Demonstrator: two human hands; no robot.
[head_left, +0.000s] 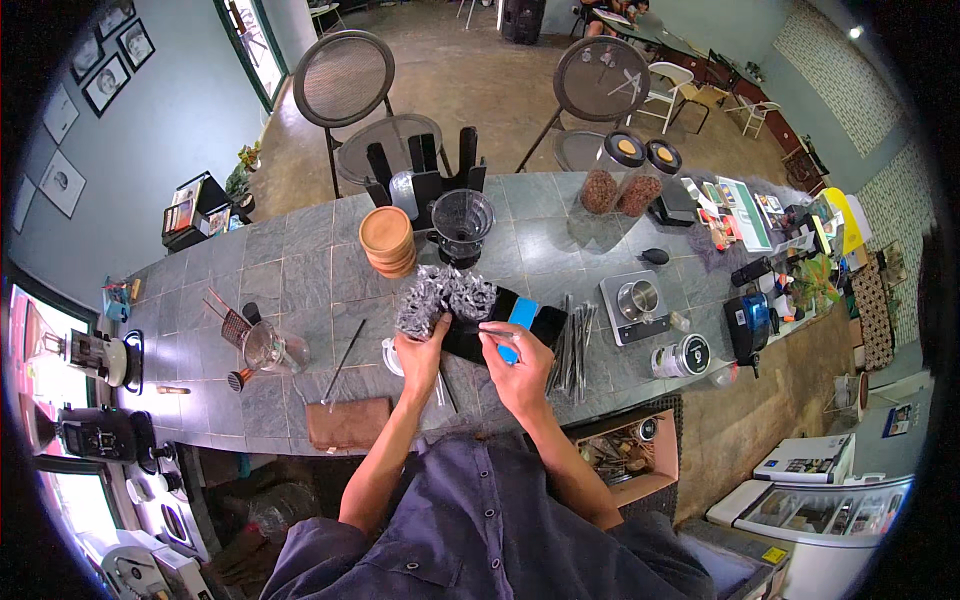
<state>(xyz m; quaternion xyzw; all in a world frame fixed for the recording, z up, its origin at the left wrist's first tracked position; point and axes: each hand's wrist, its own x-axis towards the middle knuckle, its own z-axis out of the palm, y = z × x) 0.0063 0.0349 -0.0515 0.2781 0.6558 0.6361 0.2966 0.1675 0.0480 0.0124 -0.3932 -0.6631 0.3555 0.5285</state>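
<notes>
A bulky, shiny silver clump (pixel 440 296), with a crumpled or many-piece surface, is at the middle of the counter. My left hand (pixel 421 350) is closed around its near lower side, thumb upward. Just to the right, my right hand (pixel 518 368) pinches a thin metal piece (pixel 494 331) whose far end reaches toward the clump. Under and behind the right hand are a black flat item (pixel 545 325) and a blue one (pixel 523 313). Long thin metal utensils (pixel 573 350) lie in a pile right of that hand. White round item (pixel 392 356) shows partly behind my left wrist.
Stacked wooden bowls or coasters (pixel 387 235), a dark glass dripper (pixel 462 222) and a black holder (pixel 425 180) stand beyond. At right are a scale (pixel 634 312), a tin (pixel 682 356) and bean jars (pixel 600 190). Leftward are a glass jar (pixel 268 347) and brown cloth (pixel 348 425).
</notes>
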